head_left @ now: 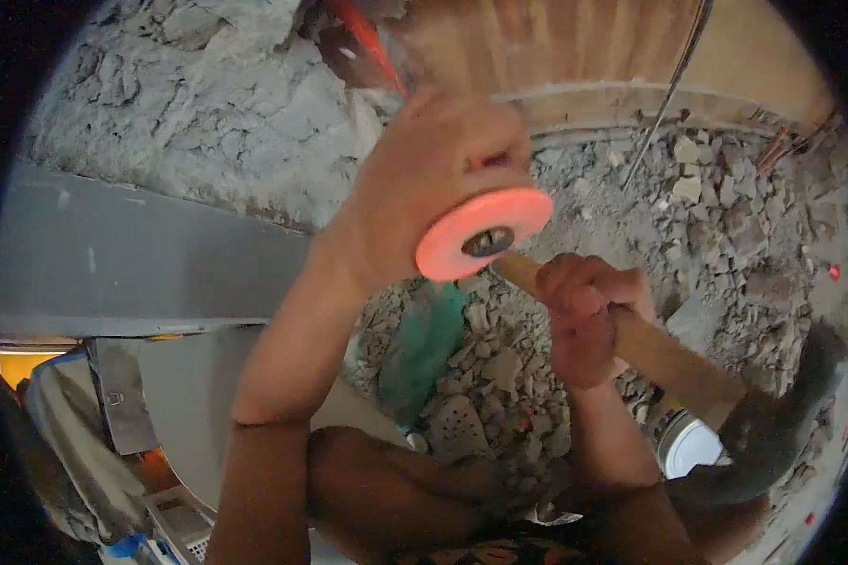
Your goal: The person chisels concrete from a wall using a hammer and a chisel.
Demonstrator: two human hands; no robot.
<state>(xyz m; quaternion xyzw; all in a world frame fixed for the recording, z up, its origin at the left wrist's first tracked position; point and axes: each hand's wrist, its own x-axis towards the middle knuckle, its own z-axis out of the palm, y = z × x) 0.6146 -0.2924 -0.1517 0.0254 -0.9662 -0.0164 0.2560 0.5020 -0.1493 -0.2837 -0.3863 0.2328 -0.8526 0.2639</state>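
Observation:
My left hand is wrapped round a chisel with a round orange hand guard. The chisel's worn metal striking end faces me, and its red shaft runs past my fingers up to the rough grey wall; its tip I cannot make out clearly. Lower right, my right hand grips the wooden handle of a hammer. Its dark, heavy head lies beyond the hand at the right, slightly blurred. The handle's free end sits close below the guard.
Broken rubble covers the floor. A green piece of sheeting and a round white-topped can lie among it. A grey ledge runs along the left below the wall. Brown wooden panelling and a thin rod stand at the back.

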